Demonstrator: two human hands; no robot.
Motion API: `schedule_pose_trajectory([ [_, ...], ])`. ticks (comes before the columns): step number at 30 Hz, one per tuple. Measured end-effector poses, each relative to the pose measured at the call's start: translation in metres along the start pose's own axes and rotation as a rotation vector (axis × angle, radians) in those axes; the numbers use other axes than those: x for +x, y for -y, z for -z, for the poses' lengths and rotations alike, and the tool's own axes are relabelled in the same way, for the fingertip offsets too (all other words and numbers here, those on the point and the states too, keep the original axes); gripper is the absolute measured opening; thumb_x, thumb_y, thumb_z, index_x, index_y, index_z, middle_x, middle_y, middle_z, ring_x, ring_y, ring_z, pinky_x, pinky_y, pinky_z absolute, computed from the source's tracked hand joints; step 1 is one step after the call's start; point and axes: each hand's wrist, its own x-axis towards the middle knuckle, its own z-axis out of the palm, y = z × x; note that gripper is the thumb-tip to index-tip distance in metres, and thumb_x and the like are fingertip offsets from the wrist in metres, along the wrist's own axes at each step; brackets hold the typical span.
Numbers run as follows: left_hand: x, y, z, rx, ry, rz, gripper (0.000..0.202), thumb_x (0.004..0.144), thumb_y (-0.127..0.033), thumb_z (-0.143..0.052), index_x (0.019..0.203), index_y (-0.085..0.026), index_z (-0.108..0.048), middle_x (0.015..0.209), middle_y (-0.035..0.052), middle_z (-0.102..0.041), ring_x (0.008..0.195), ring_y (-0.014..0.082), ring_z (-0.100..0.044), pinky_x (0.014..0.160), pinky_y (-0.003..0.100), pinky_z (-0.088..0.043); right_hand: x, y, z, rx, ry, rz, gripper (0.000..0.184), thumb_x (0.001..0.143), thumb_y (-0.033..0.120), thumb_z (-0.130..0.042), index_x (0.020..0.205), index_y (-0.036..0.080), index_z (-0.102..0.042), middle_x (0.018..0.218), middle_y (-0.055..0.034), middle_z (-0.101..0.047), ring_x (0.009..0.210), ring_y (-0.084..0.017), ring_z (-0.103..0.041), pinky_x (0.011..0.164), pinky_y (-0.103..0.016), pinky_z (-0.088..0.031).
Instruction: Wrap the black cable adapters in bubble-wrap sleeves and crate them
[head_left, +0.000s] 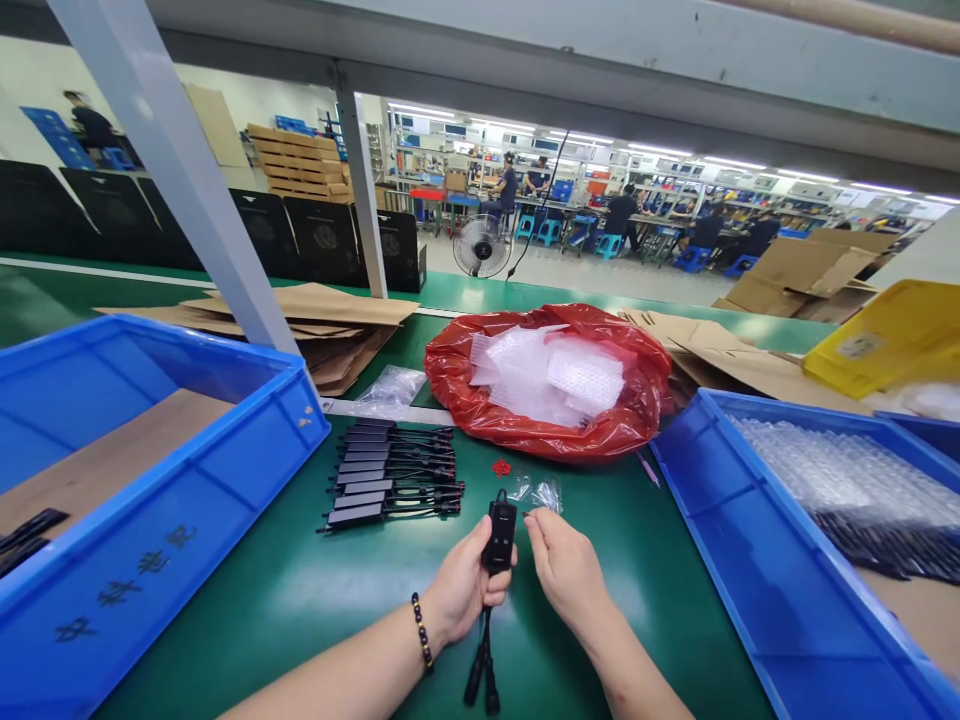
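My left hand [465, 585] is closed around a small black electronic module [500, 535] with a loop of cable at its top. Two black cables with connectors [482, 680] hang from its lower end. To the right of the module, my right hand [564, 560] has its thumb and forefinger pinched together; what they hold, if anything, is too small to make out. Just beyond the hands lie a little pile of red pieces [502, 467] and some small clear plastic bags [546, 494]. A row of similar black modules with cables [365, 490] lies to the left.
A red plastic bag [465, 415] of bubble-wrap pouches stands behind the hands. Blue bins flank the workspace, the left bin [187, 500] and the right bin [757, 560]. Flattened cardboard [337, 320], a yellow bin [885, 335] and a fan [481, 247] are farther back. People work in the background.
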Motion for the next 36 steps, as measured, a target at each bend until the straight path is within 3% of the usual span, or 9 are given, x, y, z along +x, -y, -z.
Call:
schedule_pose_trajectory([
  [12, -0.0003, 0.0011, -0.0011, 0.018, 0.02, -0.038, 0.043, 0.072, -0.059, -0.053, 0.085, -0.019, -0.043, 0.07, -0.0025, -0.05, 0.04, 0.0021, -0.032, 0.04, 0.019, -0.015, 0.0014, 0.0007, -0.0024, -0.001, 0.005, -0.009, 0.033, 0.092, 0.028, -0.028, 0.069, 0.02, -0.05, 0.062, -0.0007, -0.054, 0.051, -0.011, -0.049, 0.05, -0.022, -0.034],
  [22, -0.002, 0.0008, -0.0018, 0.016, 0.036, -0.032, 0.043, 0.073, -0.058, -0.053, 0.089, -0.02, -0.044, 0.07, -0.0027, -0.05, 0.04, 0.002, -0.032, 0.04, 0.018, -0.015, 0.0061, 0.0037, 0.0035, 0.296, 0.14, -0.151, 0.034, 0.092, 0.033, -0.029, 0.064, 0.02, -0.044, 0.058, 0.0018, -0.052, 0.053, -0.01, -0.048, 0.051, -0.02, -0.036],
  [36, -0.0011, 0.0016, -0.0004, 0.027, 0.026, -0.039, 0.045, 0.07, -0.061, -0.054, 0.087, -0.019, -0.044, 0.071, -0.0025, -0.051, 0.04, 0.0021, -0.034, 0.04, 0.018, -0.016, 0.0032, 0.0038, 0.0012, 0.148, 0.08, -0.1, 0.034, 0.092, 0.032, -0.028, 0.065, 0.021, -0.046, 0.06, 0.0004, -0.053, 0.054, -0.01, -0.049, 0.052, -0.02, -0.035],
])
